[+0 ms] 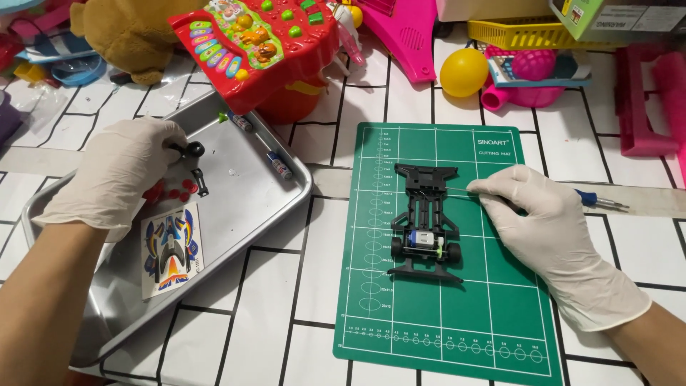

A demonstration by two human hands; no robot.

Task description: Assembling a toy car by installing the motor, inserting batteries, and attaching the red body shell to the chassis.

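A black toy car chassis with a small motor and two rear wheels lies on a green cutting mat. My right hand, in a white glove, rests on the mat just right of the chassis and pinches a thin metal rod whose tip reaches the chassis front. My left hand, also gloved, is over a metal tray and holds a small black wheel part. Below the fingers lie small red parts and a black piece.
A sticker sheet and two small batteries lie in the tray. A red toy keyboard, a plush bear, a yellow ball and pink toys crowd the back. A blue-handled screwdriver lies right of my right hand.
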